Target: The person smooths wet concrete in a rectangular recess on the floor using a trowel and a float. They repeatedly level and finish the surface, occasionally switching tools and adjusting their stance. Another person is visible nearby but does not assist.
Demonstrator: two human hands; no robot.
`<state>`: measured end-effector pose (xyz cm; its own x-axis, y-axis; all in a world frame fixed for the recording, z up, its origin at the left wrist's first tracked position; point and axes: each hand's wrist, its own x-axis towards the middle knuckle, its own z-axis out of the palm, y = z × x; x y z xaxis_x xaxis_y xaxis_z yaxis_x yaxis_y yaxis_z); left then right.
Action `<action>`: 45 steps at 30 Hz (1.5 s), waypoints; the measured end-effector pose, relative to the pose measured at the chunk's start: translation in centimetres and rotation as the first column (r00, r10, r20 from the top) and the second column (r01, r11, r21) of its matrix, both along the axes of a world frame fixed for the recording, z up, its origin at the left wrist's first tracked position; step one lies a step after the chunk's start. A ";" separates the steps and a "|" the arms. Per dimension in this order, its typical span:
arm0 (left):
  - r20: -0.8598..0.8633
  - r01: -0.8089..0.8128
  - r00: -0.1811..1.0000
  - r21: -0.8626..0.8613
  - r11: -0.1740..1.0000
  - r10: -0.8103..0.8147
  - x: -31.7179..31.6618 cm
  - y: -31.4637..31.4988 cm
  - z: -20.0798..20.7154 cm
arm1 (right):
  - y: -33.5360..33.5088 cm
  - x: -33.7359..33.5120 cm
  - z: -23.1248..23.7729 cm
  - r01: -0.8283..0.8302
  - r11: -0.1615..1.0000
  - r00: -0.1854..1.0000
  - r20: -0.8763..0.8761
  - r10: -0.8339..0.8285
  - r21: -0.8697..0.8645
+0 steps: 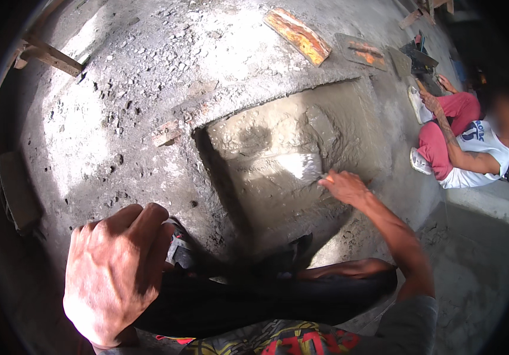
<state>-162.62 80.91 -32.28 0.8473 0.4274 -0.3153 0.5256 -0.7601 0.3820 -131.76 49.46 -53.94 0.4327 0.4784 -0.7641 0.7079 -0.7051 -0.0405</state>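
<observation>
My right hand (347, 189) is closed round the handle of a trowel (303, 166). Its flat, shiny blade lies on wet grey cement (266, 127) in a shallow rectangular recess in the floor. The cement is lumpy at the far side and smoother beside the blade. A dark shadow runs along the recess's left wall. Raised near the lower left, my left hand (115, 266) is curled into a fist, seen from its back. Nothing sticks out of it, and its palm is hidden.
Rubble (148, 59) is scattered over the floor left of the recess, with a small block (167, 134) at its corner. A paint-stained board (297, 35) and a flat plate (361, 52) lie beyond. A co-worker (467, 139) sits at right. Wooden legs (53, 56) stand far left.
</observation>
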 end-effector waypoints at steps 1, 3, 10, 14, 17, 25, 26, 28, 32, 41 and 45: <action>-0.017 -0.015 1.000 -0.027 1.000 0.015 -0.1 0.0 0.0 | -0.9 0.5 1.2 0.018 1.000 0.999 0.034 -0.018 -0.016; -0.039 -0.026 0.999 -0.055 0.998 0.024 -0.1 -0.2 -0.1 | -2.0 1.3 2.5 0.053 0.998 0.997 0.053 -0.054 0.021; -0.039 0.040 0.998 0.026 0.999 -0.039 1.1 -0.5 -0.1 | 0.1 -0.5 -3.1 0.675 0.737 0.693 -0.386 -0.609 0.048; -0.125 -0.074 0.990 -0.083 0.994 0.063 1.8 -1.3 0.1 | 0.9 -3.4 -8.0 0.514 0.850 0.740 -0.561 -0.370 0.118; -0.060 0.030 0.998 -0.012 0.999 -0.031 2.6 -1.2 -0.5 | 0.4 -3.5 -9.5 0.248 0.943 0.896 -0.422 -0.136 0.221; -0.086 0.001 0.996 0.012 1.000 0.000 2.1 -1.7 -0.2 | -1.4 2.3 0.7 -0.135 0.991 0.985 -0.101 0.137 0.026; -0.071 0.014 0.997 0.007 1.000 -0.014 1.9 -1.6 -0.3 | -1.0 2.7 1.9 -0.172 0.985 0.985 -0.008 0.172 -0.007; -0.036 0.038 0.999 -0.002 0.999 -0.038 1.8 -1.3 -0.4 | 0.6 2.9 3.1 -0.092 0.996 0.995 -0.036 0.092 0.022; -0.035 0.071 0.997 -0.015 0.997 -0.071 1.8 -0.8 -0.4 | 6.4 0.8 -0.3 -0.061 0.954 0.993 -0.078 0.087 0.292; -0.064 0.024 0.998 -0.055 0.998 -0.028 1.4 0.1 -0.4 | 7.7 0.0 -9.4 -0.167 0.874 0.955 -0.146 0.259 0.456; -0.020 0.007 1.000 -0.017 1.000 -0.008 0.3 1.3 -0.4 | 4.3 1.4 -4.4 0.023 0.977 0.997 -0.072 -0.008 0.212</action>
<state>-162.29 82.22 -32.67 0.8438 0.4156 -0.3395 0.5277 -0.7576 0.3841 -130.39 53.80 -58.38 0.3898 0.6269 -0.6745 0.6872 -0.6856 -0.2401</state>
